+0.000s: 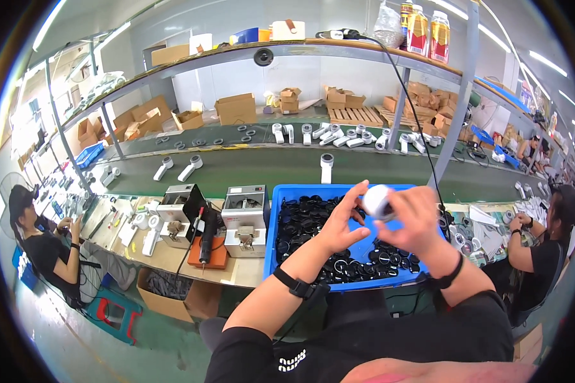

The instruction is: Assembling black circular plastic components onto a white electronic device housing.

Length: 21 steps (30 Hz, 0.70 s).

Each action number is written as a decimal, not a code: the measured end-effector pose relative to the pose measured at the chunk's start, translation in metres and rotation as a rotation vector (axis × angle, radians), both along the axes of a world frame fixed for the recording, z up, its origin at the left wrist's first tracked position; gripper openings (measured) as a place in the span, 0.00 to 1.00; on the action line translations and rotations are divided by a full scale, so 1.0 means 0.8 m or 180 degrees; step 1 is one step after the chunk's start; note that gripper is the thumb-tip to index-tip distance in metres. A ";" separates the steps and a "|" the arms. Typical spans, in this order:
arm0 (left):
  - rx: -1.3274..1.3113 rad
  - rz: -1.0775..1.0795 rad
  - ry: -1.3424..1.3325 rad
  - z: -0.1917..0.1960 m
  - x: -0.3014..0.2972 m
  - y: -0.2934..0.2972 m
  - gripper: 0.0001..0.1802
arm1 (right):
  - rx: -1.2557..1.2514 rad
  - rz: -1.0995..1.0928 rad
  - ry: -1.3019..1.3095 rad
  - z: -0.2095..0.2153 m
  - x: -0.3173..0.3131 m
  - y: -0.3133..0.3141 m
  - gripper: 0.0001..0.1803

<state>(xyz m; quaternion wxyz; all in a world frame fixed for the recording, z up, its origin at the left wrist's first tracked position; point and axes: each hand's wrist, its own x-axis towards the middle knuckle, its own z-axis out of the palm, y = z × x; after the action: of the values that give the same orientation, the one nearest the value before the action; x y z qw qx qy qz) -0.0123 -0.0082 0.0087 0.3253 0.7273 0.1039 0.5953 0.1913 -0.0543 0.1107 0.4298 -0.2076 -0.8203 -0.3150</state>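
I see the right hand (pixel 415 220) gripping a blurred, partly hidden white round part (pixel 376 200) above the blue bin (pixel 322 191) of black discs (pixel 299 220); the left hand (pixel 346 223) curves half-open beside it, contact unclear.

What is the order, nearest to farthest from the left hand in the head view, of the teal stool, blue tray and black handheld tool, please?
1. Blue tray: beneath the left hand.
2. Black handheld tool: left of the tray.
3. Teal stool: farther left, on the floor.
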 end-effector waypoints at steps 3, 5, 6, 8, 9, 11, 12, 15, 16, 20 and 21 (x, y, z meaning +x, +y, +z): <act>-0.0079 0.0469 -0.0126 -0.024 0.000 0.026 0.41 | -0.0527 0.0220 0.0251 -0.049 -0.036 0.049 0.29; -0.0864 0.0420 -0.0530 -0.016 0.002 0.014 0.34 | -0.0779 0.0352 0.0334 -0.064 -0.038 0.077 0.32; -0.1059 0.0422 -0.0489 -0.018 0.000 0.017 0.33 | -0.1335 0.0637 0.0582 -0.072 -0.039 0.089 0.34; -0.1147 0.0590 -0.0173 -0.019 0.003 0.021 0.27 | -0.2323 0.1161 0.0762 -0.106 -0.025 0.123 0.40; -0.1216 0.0606 -0.0190 -0.023 0.003 0.029 0.27 | -0.2396 0.1164 0.0750 -0.129 -0.020 0.142 0.40; -0.1194 0.0981 -0.0083 -0.031 0.002 0.038 0.23 | -0.3670 0.1901 0.0855 -0.166 -0.014 0.155 0.38; -0.1453 0.0894 -0.0288 -0.032 -0.004 0.041 0.22 | -0.4281 0.1735 0.0377 -0.174 -0.007 0.165 0.34; -0.1632 0.0827 -0.0651 -0.020 -0.015 0.044 0.22 | -0.5355 0.1740 0.0758 -0.182 -0.021 0.153 0.22; -0.1715 0.0769 -0.0661 -0.019 -0.021 0.048 0.24 | -0.5263 0.1799 0.1025 -0.178 -0.031 0.143 0.21; -0.1745 0.0369 -0.0681 -0.007 -0.042 0.053 0.32 | -0.5081 0.1524 0.1151 -0.156 -0.040 0.124 0.24; -0.1736 0.0347 -0.0589 -0.004 -0.044 0.048 0.32 | -0.5143 0.1510 0.1152 -0.157 -0.037 0.122 0.24</act>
<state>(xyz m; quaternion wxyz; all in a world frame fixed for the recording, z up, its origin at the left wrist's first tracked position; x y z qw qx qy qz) -0.0472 0.0301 0.0056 0.4845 0.5489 0.2689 0.6258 0.1614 0.0435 -0.0147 0.3288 -0.3200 -0.7336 0.5014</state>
